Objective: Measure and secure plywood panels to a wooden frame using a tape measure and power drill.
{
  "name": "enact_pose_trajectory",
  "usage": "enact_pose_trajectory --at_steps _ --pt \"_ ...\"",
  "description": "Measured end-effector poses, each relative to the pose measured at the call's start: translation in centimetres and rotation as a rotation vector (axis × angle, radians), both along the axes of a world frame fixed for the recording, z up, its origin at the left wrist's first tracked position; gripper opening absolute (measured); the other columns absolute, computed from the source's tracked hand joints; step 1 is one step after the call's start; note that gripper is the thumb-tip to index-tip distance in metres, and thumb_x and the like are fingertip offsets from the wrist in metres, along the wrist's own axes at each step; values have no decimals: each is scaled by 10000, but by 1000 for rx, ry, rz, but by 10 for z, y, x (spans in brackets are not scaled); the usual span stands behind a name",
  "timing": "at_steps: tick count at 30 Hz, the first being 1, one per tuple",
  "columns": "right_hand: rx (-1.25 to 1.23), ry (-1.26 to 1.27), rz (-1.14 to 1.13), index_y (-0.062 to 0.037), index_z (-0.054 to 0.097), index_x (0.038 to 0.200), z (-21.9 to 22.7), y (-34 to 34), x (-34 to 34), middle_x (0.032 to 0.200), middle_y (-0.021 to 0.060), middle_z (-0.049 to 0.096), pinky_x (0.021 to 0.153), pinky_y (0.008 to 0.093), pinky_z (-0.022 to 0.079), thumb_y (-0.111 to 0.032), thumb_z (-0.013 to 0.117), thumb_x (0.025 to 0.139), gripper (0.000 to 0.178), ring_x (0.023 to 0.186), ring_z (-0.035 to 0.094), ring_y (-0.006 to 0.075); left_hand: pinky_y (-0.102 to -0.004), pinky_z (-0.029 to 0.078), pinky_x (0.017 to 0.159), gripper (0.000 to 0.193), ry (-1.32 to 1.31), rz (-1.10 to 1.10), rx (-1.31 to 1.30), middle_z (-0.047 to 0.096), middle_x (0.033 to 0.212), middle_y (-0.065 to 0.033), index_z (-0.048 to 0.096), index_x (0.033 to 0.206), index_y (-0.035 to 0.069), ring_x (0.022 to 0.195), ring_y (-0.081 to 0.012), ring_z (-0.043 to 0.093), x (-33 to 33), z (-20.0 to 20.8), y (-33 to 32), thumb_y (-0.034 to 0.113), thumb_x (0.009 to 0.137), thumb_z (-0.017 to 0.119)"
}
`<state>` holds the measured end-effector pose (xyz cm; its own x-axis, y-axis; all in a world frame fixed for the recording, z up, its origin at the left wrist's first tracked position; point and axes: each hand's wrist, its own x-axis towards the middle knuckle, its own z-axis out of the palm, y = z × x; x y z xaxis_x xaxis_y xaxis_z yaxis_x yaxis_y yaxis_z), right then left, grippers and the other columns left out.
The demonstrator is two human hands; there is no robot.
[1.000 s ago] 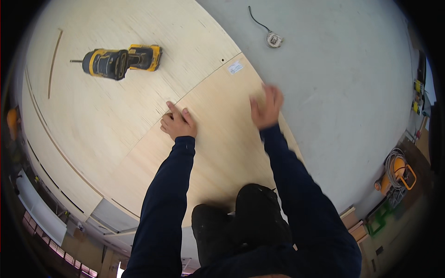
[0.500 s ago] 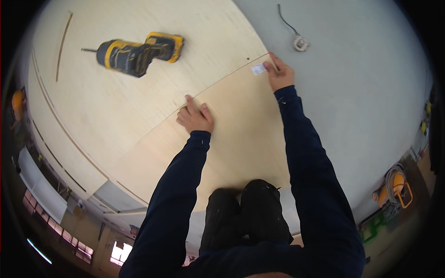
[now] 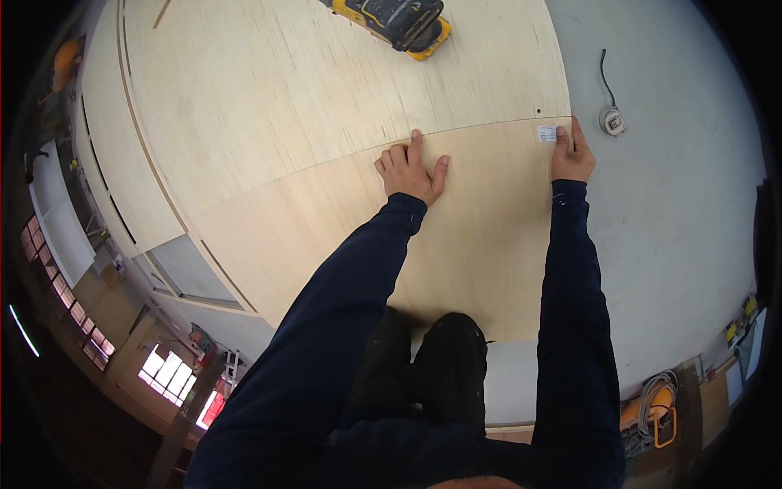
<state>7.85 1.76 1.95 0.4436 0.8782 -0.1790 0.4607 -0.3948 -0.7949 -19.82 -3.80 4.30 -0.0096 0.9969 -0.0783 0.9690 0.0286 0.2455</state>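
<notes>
A pale plywood panel [image 3: 481, 236] lies in front of me, its far edge meeting a larger plywood sheet [image 3: 269, 90] along a thin seam. My left hand [image 3: 410, 173] rests on the nearer panel with fingers spread, the index fingertip reaching the seam. At the panel's far right corner, my right hand [image 3: 573, 156] grips the side edge, thumb on top beside a small white label [image 3: 547, 133]. Its other fingers are partly hidden along the edge. A small dark hole [image 3: 538, 110] shows in the larger sheet just beyond the label.
A yellow and black cordless drill [image 3: 399, 23] lies on the larger sheet, cut off by the upper edge. On the grey surface at right sits a tape measure [image 3: 612, 122] with a dark strap. An orange item with coiled cable [image 3: 658, 403] stands at lower right.
The view has swung, so the seam runs more level and the drill sits higher, partly out of frame. My left fingers are spread wider; my right hand keeps to the panel corner.
</notes>
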Motion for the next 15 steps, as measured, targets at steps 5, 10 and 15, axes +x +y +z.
enact_pose_trajectory --at_steps 5,10,15 --pt "23 180 -4 -50 622 1098 -18 1 9 1011 132 654 827 285 457 -183 632 835 294 935 619 202 -444 301 813 625 47 17 48 429 940 -136 471 1229 47 902 -297 402 -1 -3 -2 483 794 573" --pt "320 -534 126 -119 614 1082 -7 30 48 1121 109 573 871 360 429 -164 651 776 311 1041 529 288 -441 296 817 612 41 -16 102 437 905 -133 493 1207 27 858 -291 403 1 0 2 485 805 553" --pt "-289 -667 62 -272 405 1318 -35 49 83 1401 154 301 981 433 346 -245 715 718 676 1224 359 363 -438 297 813 623 66 -9 93 455 911 -162 488 1215 8 869 -296 410 3 6 0 488 819 525"
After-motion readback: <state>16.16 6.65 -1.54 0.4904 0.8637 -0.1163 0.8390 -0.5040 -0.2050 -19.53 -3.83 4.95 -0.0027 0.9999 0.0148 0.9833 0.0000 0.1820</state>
